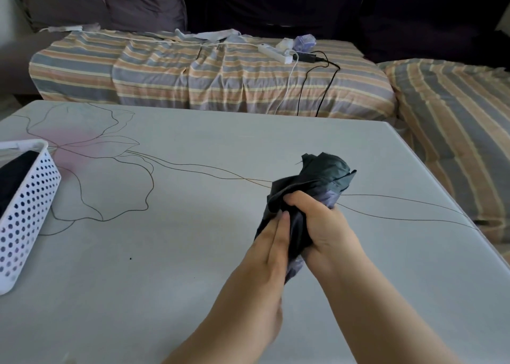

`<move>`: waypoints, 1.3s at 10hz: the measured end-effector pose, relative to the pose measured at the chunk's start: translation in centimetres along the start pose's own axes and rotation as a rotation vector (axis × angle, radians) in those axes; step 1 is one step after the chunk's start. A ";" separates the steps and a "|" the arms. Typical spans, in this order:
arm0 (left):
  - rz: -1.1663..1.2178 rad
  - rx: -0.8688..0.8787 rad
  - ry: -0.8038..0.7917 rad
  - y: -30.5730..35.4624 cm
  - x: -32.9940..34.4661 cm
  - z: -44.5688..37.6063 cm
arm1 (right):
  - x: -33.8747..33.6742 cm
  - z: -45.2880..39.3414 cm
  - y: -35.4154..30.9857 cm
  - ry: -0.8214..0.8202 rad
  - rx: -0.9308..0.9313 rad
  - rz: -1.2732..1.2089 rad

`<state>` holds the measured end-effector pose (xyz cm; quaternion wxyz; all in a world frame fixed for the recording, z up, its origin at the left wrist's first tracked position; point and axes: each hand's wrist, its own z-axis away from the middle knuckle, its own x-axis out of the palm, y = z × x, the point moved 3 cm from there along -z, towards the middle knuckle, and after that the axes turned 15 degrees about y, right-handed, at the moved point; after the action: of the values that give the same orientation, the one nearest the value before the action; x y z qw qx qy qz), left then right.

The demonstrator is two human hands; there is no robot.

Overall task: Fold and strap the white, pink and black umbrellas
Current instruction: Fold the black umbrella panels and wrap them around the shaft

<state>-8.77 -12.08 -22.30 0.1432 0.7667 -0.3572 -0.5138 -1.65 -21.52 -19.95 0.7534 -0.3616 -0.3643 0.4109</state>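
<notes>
A: What do you have there?
B: I see a black umbrella [317,181], crumpled matte fabric, bunched above the pale surface [193,253]. The right hand [325,225] curls round its middle; the left hand [271,242] lies with straight fingers against the cloth.
A: And around it?
B: A white perforated basket [27,211] at left, a striped sofa cover [209,76] behind.
</notes>
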 end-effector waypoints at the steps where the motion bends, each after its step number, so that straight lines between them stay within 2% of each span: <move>1: -0.147 0.026 0.033 -0.1 0.2 0.0 | -0.9 -0.6 -0.6 0.147 -0.061 0.052; 2: -0.208 0.064 0.014 0.4 0.0 0.0 | -1.2 -1.0 -1.0 0.206 -0.078 0.014; 3: 0.034 0.037 0.001 -0.4 -0.2 0.2 | -1.4 -1.3 -1.0 0.237 -0.035 -0.062; 4: 0.213 -0.081 0.070 -1.2 -0.9 0.2 | -1.4 -1.3 -1.4 0.209 -0.015 -0.095; 5: 0.180 -0.215 0.071 -1.4 -1.4 0.2 | -1.3 -0.7 -1.7 0.125 -0.014 -0.144; 7: 0.312 -0.480 -0.051 -1.4 -2.2 0.4 | -1.4 -0.7 -1.7 0.063 -0.019 -0.245; 8: 0.483 -0.639 -0.198 -0.8 -2.7 0.4 | -1.4 -0.6 -1.5 0.009 0.022 -0.265; 9: 0.811 -0.747 -0.285 0.0 -2.9 0.7 | -1.6 -0.5 -1.7 -0.088 0.080 -0.295; 10: 0.959 -0.714 -0.212 0.5 -2.8 0.8 | -1.2 0.3 -2.4 -0.188 0.074 -0.303; 11: 0.956 -0.655 -0.114 0.1 -2.3 0.7 | -1.1 0.1 -2.6 -0.221 0.078 -0.253; 13: 0.759 -0.613 0.117 -0.8 -2.7 -0.2 | -0.7 0.4 -2.1 -0.287 -0.050 -0.152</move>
<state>-8.88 -9.67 -20.77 0.5592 0.5326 -0.4353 -0.4628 -1.49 -22.90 -18.15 0.7132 -0.2893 -0.5049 0.3909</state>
